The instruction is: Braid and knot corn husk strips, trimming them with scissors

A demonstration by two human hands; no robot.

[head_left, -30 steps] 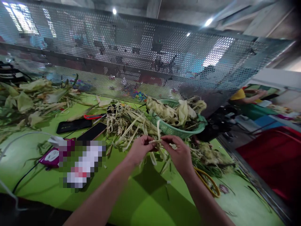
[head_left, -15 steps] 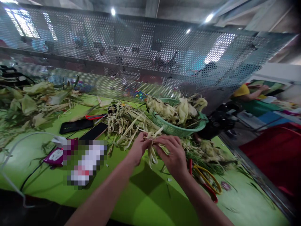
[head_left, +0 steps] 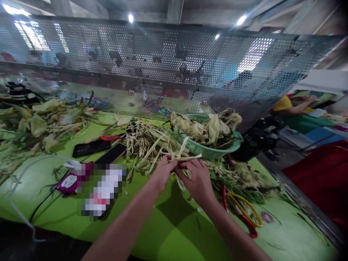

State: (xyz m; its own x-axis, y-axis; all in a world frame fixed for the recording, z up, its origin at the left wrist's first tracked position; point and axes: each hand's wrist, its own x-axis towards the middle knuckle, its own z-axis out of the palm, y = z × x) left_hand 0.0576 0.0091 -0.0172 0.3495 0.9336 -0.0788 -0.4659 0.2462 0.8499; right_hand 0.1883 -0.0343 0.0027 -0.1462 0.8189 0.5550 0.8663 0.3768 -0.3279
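Note:
Both my hands meet over the green table [head_left: 152, 232], closed on a small knotted piece of pale corn husk strips [head_left: 176, 155]. My left hand [head_left: 163, 173] pinches its left side. My right hand [head_left: 196, 177] grips it from the right, with fingertips close to the left ones. Loose strip ends stick out above the fingers and hang below them. Just behind lies a pile of dried husk strips and stalks [head_left: 146, 139]. A green plastic basket [head_left: 209, 150] holding husks stands beyond my right hand.
Scissors with red and yellow handles [head_left: 244, 210] lie right of my right forearm. To the left are a phone [head_left: 111, 155], a black case [head_left: 91, 148], a purple power strip [head_left: 70, 181] and more husks [head_left: 40, 123]. A perforated metal screen [head_left: 152, 72] stands behind.
The strip ends above my fingers now spread out, one reaching right across my right hand. Both hands stay together on the piece. The view has shifted slightly.

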